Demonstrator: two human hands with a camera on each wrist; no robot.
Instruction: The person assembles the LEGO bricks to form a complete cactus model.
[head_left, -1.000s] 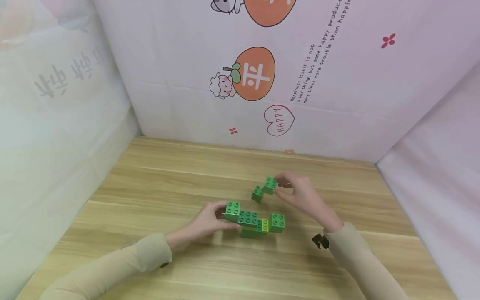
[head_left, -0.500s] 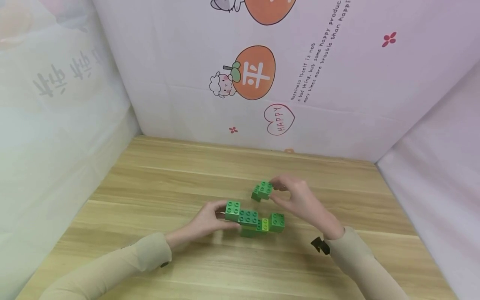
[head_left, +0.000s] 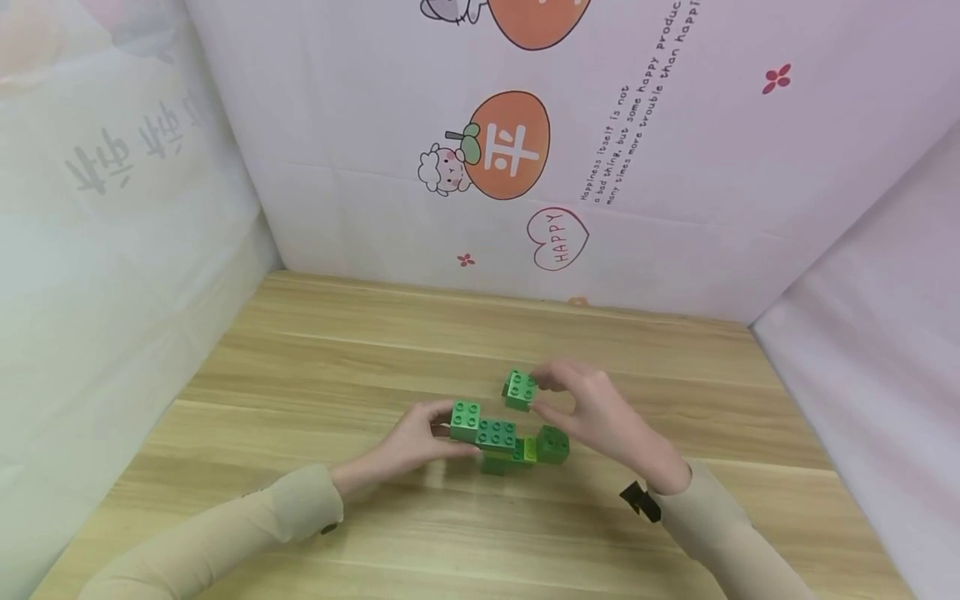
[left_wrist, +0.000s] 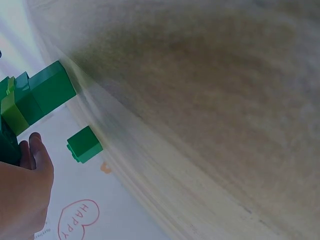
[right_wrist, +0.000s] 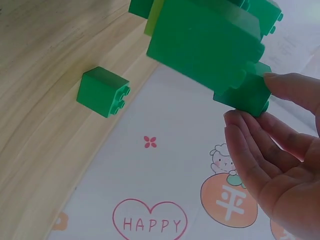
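Note:
My left hand [head_left: 420,437] grips the left end of a built piece of green toy building bricks [head_left: 497,435]. A lime brick [head_left: 530,450] shows in it, with a larger green brick [head_left: 553,445] at its right end. Beyond the piece, my right hand [head_left: 600,408] pinches a square green brick [head_left: 521,389] between thumb and fingertips, studs up. In the right wrist view that pinched brick [right_wrist: 245,95] is partly hidden behind the built piece [right_wrist: 200,45]. A loose green brick [right_wrist: 102,92] lies on the table; in the head view the pinched brick hides most of it.
The wood-grain table [head_left: 345,350] runs back to a printed white cloth wall [head_left: 360,208]. More cloth walls stand at the left [head_left: 135,250] and right [head_left: 870,333].
My right hand has moved left and a little nearer with its pinched brick, which now covers most of the loose brick in the head view. My left hand and the built piece stay put.

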